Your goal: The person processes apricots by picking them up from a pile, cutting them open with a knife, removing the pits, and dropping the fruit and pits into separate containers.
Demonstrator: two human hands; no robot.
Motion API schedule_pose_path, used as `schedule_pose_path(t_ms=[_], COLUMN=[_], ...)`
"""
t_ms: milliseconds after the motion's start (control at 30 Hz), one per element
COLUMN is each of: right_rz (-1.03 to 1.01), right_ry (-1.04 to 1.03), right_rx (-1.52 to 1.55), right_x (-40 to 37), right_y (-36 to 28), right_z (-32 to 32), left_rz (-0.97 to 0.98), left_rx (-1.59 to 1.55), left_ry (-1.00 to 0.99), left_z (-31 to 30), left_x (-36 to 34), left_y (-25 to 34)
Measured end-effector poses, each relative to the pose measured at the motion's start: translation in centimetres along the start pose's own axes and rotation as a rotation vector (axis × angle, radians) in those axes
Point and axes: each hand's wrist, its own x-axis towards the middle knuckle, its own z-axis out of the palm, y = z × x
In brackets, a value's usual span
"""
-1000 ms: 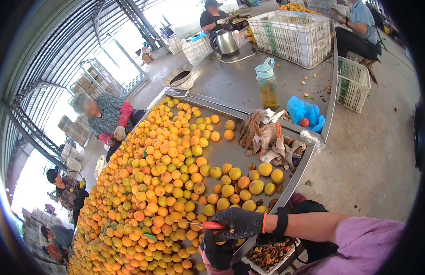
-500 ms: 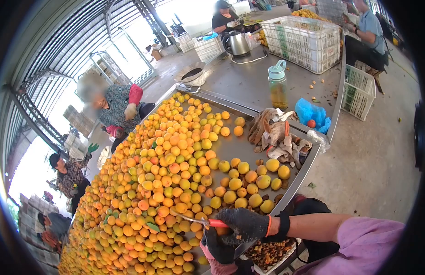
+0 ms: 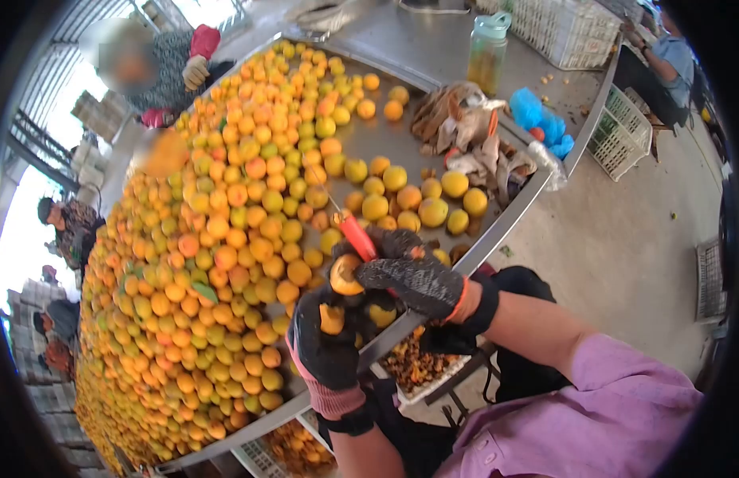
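Observation:
My right hand (image 3: pixel 421 275), in a black glove, is closed around the red handle of a pitting tool or knife (image 3: pixel 356 237), its thin metal shaft pointing up and left. By its thumb sits a cut apricot (image 3: pixel 346 275), hollow side turned to the right, between my two hands. My left hand (image 3: pixel 325 342), gloved in black with a pink cuff, is curled below and left of it, with an apricot piece (image 3: pixel 332 319) in its grasp. Both hands are over the near rim of the metal table (image 3: pixel 497 235), beside a large heap of apricots (image 3: pixel 226 263).
Crumpled cloth gloves (image 3: pixel 465 131), a blue plastic bag (image 3: pixel 541 119) and a bottle (image 3: pixel 487 56) lie or stand beyond. Below the rim are a bin of brown scraps (image 3: pixel 421 362) and a crate of apricot pieces (image 3: pixel 297 446). Other people sit across the table.
My view has tilted down. The hands have drawn apart slightly, showing a cut apricot between them and a piece in my left hand. The red tool now points more upward.

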Motion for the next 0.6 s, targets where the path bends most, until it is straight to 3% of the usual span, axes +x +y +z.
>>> schedule_pose_path(t_ms=[33, 67, 133, 167, 233, 300, 367, 533, 600], right_rz=[0.017, 0.039, -0.122, -0.117, -0.448, -0.472, -0.532, -0.477, -0.204], right_ry=[-0.016, -0.027, -0.015, -0.018, -0.029, -0.028, 0.021, 0.082, 0.036], right_rx=[-0.105, -0.097, -0.456, -0.444, -0.652, -0.702, -0.783, -0.722, -0.362], right_x=[-0.6, -0.7, -0.6, -0.3, 0.6, 0.7, 1.0, 1.4, 1.2], right_y=[-1.2, -1.4, -1.4, -0.6, 1.0, 1.3, 1.2, 1.6, 1.3], right_z=[0.0, 0.0, 0.0, -0.2, -0.7, -0.9, -1.0, -0.9, -0.6], left_rz=[0.323, 0.299, 0.199, 0.192, -0.504, -0.607, -0.382, -0.238, -0.018], left_rx=[0.412, 0.422, 0.188, 0.2, -0.436, -0.571, -0.308, -0.077, 0.074], left_ry=[-0.075, -0.072, -0.101, -0.105, -0.218, -0.128, -0.092, -0.056, -0.016], left_z=[-0.5, -0.1, 0.7, 0.3, -0.3, 0.4, 0.7, 1.2, 1.4], left_x=[0.8, 0.8, 0.8, 0.7, 0.7, 0.5, 0.6, 1.0, 1.0], left_y=[0.7, 1.4, 2.5, 2.6, 2.7, 2.8, 2.1, 1.6, 1.4])
